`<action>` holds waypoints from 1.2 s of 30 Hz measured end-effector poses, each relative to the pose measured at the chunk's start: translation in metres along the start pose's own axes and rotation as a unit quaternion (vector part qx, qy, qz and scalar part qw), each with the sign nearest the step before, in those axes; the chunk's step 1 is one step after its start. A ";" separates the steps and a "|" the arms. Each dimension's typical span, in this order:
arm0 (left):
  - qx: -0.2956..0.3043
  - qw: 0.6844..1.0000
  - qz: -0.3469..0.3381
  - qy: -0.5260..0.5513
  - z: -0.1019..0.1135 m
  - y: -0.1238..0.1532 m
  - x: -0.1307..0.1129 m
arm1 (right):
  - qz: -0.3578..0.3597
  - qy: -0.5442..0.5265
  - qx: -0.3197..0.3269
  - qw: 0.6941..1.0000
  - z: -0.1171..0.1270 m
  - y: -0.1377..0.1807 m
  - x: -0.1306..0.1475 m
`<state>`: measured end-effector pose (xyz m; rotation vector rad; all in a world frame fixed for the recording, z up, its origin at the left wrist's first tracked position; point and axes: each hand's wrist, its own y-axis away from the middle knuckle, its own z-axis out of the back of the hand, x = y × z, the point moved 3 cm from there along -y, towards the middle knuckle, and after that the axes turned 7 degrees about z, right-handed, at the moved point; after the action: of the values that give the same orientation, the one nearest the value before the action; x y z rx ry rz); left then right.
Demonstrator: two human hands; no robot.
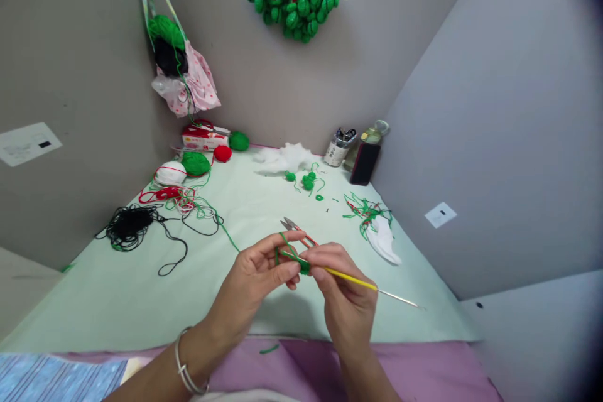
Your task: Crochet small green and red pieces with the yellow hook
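Observation:
My right hand (346, 292) grips a crochet hook (354, 277) with a yellow handle and metal ends, its tip pointing left into a small green crochet piece (304, 267). Pinched between thumb and fingers, that piece sits in my left hand (264, 270). Green yarn (288, 244) loops over my left index finger, and a strand runs back left across the table. Just beyond my fingers lie thread snips (301, 232) with red handles, partly hidden by my right hand.
Black yarn (129, 226) lies tangled at the left, near white (170, 173) and green balls (195, 164). White stuffing (287, 157), small green pieces (308, 181) and a phone (365, 163) are at the back. Yarn scraps (365, 210) lie right. Grey partitions (301, 88) enclose the table.

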<state>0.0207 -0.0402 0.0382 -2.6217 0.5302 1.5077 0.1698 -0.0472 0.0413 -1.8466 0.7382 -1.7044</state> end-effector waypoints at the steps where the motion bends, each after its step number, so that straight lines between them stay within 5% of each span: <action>1: 0.001 1.000 0.000 0.003 0.000 0.000 0.000 | -0.005 -0.002 -0.002 1.000 0.000 0.000 -0.002; 11: -0.041 0.999 -0.001 0.033 -0.002 0.000 0.004 | 0.058 0.109 -0.033 0.992 -0.005 0.013 -0.002; 16: -0.055 0.998 0.017 0.038 0.004 -0.001 0.013 | 0.090 0.111 0.031 0.989 -0.005 0.009 -0.003; 21: -0.085 0.995 -0.017 0.049 0.009 -0.003 0.018 | 0.201 0.319 0.050 0.925 -0.011 0.009 -0.003; 23: -0.076 0.995 0.001 0.071 0.009 -0.004 0.020 | 0.218 0.321 0.038 0.921 -0.015 0.010 -0.006; 29: -0.046 0.993 0.038 0.101 0.011 -0.006 0.017 | 0.058 0.082 -0.001 0.995 -0.011 0.006 -0.020; 36: -0.038 0.997 0.034 0.065 0.014 -0.004 0.010 | -0.056 -0.050 -0.007 0.997 -0.004 0.003 -0.030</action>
<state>0.0151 -0.0356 0.0223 -2.8029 0.5894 1.4079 0.1644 -0.0290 0.0179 -2.0004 0.6195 -1.6650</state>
